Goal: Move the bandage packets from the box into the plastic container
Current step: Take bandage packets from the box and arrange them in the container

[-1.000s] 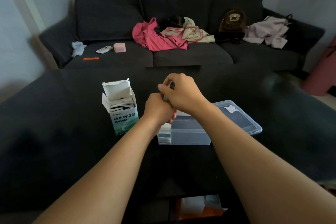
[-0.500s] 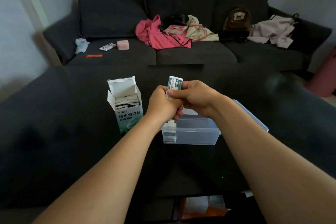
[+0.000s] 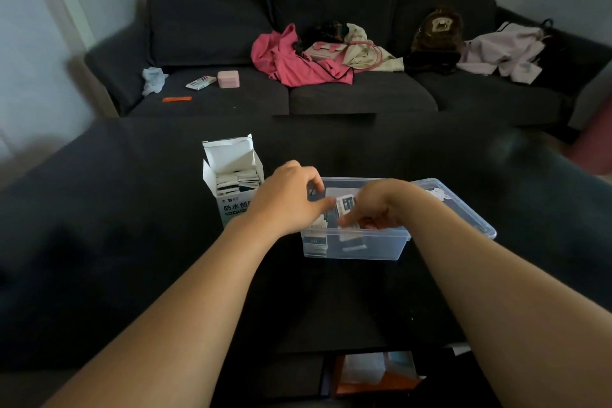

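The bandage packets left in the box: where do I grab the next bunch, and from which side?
Pinch the upper edges of the bandage packets, which stand on edge in the box, and come straight down from above. The box's top is open with its flap folded up at the far side; its walls likely block any side approach. The left hand is nearest.

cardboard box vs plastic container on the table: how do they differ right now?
The cardboard box is opaque white with printed text; the plastic container is clear. The box stands tall and narrow; the container is low and wide. No hand is in the box; the right hand reaches into the container, and the left hand hovers at its rim. Both are open-topped and hold bandage packets.
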A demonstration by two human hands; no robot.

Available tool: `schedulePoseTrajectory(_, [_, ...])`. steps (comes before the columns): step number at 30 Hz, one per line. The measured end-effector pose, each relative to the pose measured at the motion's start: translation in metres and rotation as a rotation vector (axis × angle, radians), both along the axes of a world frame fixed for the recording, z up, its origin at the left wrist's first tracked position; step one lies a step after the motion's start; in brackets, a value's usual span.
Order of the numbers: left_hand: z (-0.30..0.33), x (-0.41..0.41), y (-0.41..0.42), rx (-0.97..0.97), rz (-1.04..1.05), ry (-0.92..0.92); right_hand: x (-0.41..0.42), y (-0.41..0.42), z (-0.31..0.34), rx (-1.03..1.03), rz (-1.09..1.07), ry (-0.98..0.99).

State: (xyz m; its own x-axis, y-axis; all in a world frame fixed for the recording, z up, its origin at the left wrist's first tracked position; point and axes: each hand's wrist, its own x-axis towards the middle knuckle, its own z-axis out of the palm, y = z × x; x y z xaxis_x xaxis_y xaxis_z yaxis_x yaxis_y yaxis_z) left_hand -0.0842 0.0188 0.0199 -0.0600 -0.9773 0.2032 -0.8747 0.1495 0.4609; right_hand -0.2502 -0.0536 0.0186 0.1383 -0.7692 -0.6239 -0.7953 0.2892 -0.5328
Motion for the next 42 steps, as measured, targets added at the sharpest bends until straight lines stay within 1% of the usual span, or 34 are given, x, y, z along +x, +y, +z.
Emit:
schedulePoseTrajectory(2, [-0.002,-0.002,0.001,0.037,-0.014,-0.055,0.002,0.000,-0.006,-0.028,0.032,0.079])
schedulePoseTrajectory(6, [-0.005,-0.005,0.002,0.062,0.009,-0.127,0.006,0.001,-0.009,-0.040,0.050,0.095])
schedulePoseTrajectory(17, [-0.007,-0.007,-0.001,0.124,0.086,-0.088,0.009,0.001,-0.014,-0.233,0.213,0.281])
schedulePoseTrajectory(22, [-0.009,-0.006,-0.001,0.143,0.103,-0.069,0.012,0.005,-0.012,-0.234,0.290,0.334])
schedulePoseTrajectory(25, [-0.010,-0.007,-0.002,0.145,0.099,-0.070,0.014,0.006,-0.013,-0.243,0.299,0.318])
schedulePoseTrajectory(29, [-0.012,-0.006,-0.003,0.135,0.117,-0.066,0.016,0.004,-0.016,-0.277,0.319,0.362])
schedulePoseTrajectory(32, [-0.013,-0.005,-0.004,0.126,0.118,-0.066,0.016,0.003,-0.013,-0.203,0.253,0.248])
schedulePoseTrajectory(34, [-0.013,-0.005,-0.005,0.127,0.117,-0.063,0.017,0.003,-0.011,-0.184,0.229,0.227])
schedulePoseTrajectory(38, [-0.013,-0.006,-0.004,0.133,0.120,-0.057,0.018,0.002,-0.012,-0.218,0.231,0.235])
schedulePoseTrajectory(42, [-0.012,-0.006,-0.004,0.130,0.115,-0.056,0.018,0.004,-0.013,-0.293,0.246,0.263])
